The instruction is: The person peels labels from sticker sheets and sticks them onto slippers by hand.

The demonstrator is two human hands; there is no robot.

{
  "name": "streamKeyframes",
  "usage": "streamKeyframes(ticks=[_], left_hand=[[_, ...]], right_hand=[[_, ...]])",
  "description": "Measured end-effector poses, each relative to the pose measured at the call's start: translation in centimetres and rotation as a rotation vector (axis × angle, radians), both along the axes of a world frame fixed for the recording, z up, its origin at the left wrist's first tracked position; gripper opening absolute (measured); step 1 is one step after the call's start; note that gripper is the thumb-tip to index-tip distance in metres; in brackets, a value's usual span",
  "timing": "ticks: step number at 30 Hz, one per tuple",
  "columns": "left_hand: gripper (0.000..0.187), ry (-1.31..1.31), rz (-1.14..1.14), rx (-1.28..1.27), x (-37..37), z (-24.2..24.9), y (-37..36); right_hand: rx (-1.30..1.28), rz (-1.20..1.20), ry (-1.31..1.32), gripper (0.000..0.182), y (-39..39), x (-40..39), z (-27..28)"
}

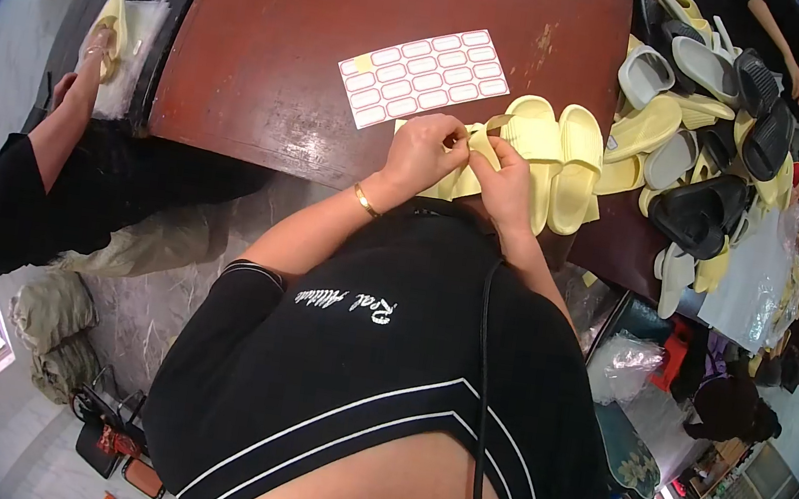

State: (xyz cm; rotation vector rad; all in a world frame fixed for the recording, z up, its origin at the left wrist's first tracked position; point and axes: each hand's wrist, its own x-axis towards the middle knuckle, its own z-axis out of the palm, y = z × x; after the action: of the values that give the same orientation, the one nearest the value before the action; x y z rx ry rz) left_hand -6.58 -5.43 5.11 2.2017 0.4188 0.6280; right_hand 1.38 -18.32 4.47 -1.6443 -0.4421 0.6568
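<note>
My left hand (422, 155), with a gold bracelet on its wrist, is closed in a pinch at the near edge of the table. Close beside it, my right hand (504, 181) has its fingers closed on a pale yellow slipper (479, 146). Both hands meet at this slipper, and they hide much of it. What the left fingertips pinch is too small to make out. Just right of my hands lies a pair of yellow slippers (577, 167). Beyond my hands is a white sheet of red-bordered labels (425, 79), with a yellowish patch at one corner.
The reddish-brown table (273, 61) stretches ahead. A heap of yellow, grey and black slippers (707, 139) covers its right side. At the left, another person's hand (99, 43) touches a yellow slipper on clear plastic bags (137, 58). More people are at the far right.
</note>
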Motion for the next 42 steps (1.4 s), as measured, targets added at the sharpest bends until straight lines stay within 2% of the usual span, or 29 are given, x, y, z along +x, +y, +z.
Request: streamKeyframes(ticks=[2, 4, 5, 10, 11, 13, 15, 17, 18, 20, 22, 25, 27, 28, 29, 31, 34, 36, 39, 42], left_hand=[[0.008, 0.032, 0.004, -0.092, 0.0, -0.3, 0.1], [0.01, 0.065, -0.051, -0.307, 0.0, -0.6, 0.6], [0.01, 0.065, -0.051, -0.307, 0.0, -0.6, 0.9], [0.009, 0.299, -0.132, -0.611, 0.0, -0.6, 2.4], [0.009, 0.299, -0.132, -0.611, 0.1, -0.9, 2.7], [0.007, 0.137, -0.207, -0.624, 0.3, -1.3, 3.4], [0.005, 0.164, -0.246, -0.6, 0.3, -1.3, 4.3], [0.004, 0.152, -0.384, -0.926, 0.4, -1.6, 5.1], [0.004, 0.152, -0.385, -0.925, 0.6, -2.0, 5.7], [0.004, 0.337, -0.533, -1.038, 0.9, -2.2, 6.4], [0.005, 0.332, -0.499, -1.047, 1.0, -1.7, 6.3], [0.008, 0.332, -0.416, -1.025, 1.2, -1.0, 5.6], [0.01, 0.338, -0.368, -0.992, 1.3, -1.2, 5.4], [0.011, 0.328, -0.339, -0.947, 1.3, -1.6, 5.2], [0.012, 0.318, -0.31, -0.903, 1.3, -1.6, 5.0], [0.012, 0.357, -0.298, -0.852, 1.3, -0.9, 4.7], [0.014, 0.41, -0.285, -0.745, 1.6, -0.8, 4.2], [0.014, 0.428, -0.276, -0.691, 1.6, -1.0, 4.0], [0.016, 0.395, -0.295, -0.773, 1.4, -1.8, 3.7], [0.025, 0.35, -0.247, -0.708, 1.5, -2.8, 3.5]], right_hand=[[0.017, -0.006, 0.036, 0.022, 0.0, 0.0, 0.3], [0.033, -0.011, 0.073, 0.022, -0.1, 0.0, 0.2], [0.045, -0.028, 0.12, 0.022, -0.2, 0.0, 0.1], [0.088, -0.034, 0.288, 0.024, -0.4, 0.4, 0.4], [0.074, -0.046, 0.313, 0.024, -0.5, 0.5, 0.4], [0.059, -0.058, 0.338, 0.025, -0.6, 0.8, 0.3], [0.02, -0.033, 0.374, 0.028, -0.9, 1.5, -0.4], [0.015, -0.018, 0.374, 0.028, -1.1, 2.0, -0.9], [0.008, -0.004, 0.373, 0.029, -1.3, 2.3, -1.1], [0.008, 0.002, 0.357, 0.027, -1.5, 2.8, -1.8], [0.01, 0.005, 0.339, 0.025, -1.6, 3.1, -1.9], [-0.059, -0.015, 0.302, 0.036, -1.6, 3.3, -1.5], [-0.334, -0.184, -0.512, 0.045, -1.4, 3.0, -1.5], [-0.279, -0.24, -0.632, 0.049, -1.3, 2.8, -1.0], [-0.28, -0.24, -0.63, 0.049, -1.1, 2.6, 0.1], [-0.196, -0.147, -0.84, 0.042, -0.5, 1.8, 2.1], [-0.267, -0.057, -0.95, 0.039, 0.4, 0.5, 2.2], [-0.298, -0.046, -0.951, 0.039, 0.6, 0.2, 1.6], [-0.354, -0.051, -0.984, 0.033, 0.7, 0.4, 0.9], [-0.345, -0.038, -1.005, 0.024, 0.6, 0.6, 0.7]])
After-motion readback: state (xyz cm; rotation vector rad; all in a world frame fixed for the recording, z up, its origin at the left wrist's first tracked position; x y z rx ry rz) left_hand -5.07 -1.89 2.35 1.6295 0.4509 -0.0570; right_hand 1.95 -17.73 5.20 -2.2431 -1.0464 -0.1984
